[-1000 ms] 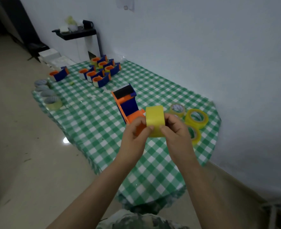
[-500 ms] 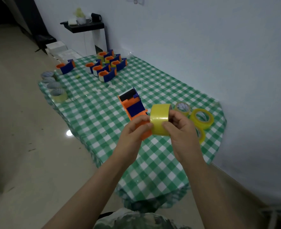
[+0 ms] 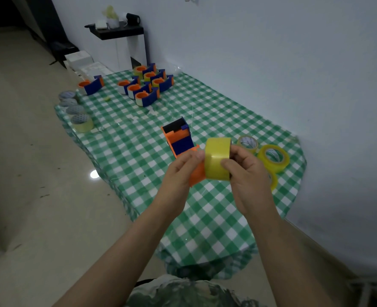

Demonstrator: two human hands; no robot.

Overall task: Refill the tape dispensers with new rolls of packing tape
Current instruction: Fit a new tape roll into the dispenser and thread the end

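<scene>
A yellow roll of packing tape (image 3: pixel 217 158) stands on edge in the air above the table, held between both hands. My right hand (image 3: pixel 247 173) grips it from the right, thumb on its outer face. My left hand (image 3: pixel 181 171) pinches its left edge with the fingertips. Just behind it an orange and blue tape dispenser (image 3: pixel 179 140) lies on the green checked tablecloth (image 3: pixel 138 151), its near orange end partly hidden by the roll and my left hand.
More yellow rolls (image 3: pixel 274 157) lie at the table's right edge beside the white wall. Several filled dispensers (image 3: pixel 146 85) cluster at the far end. A row of grey-topped used rolls (image 3: pixel 79 116) lines the left edge. A black shelf (image 3: pixel 116 33) stands beyond.
The roll stays between both hands in about the same place; my right thumb has shifted onto its outer face. The camera has tilted, showing more of the table.
</scene>
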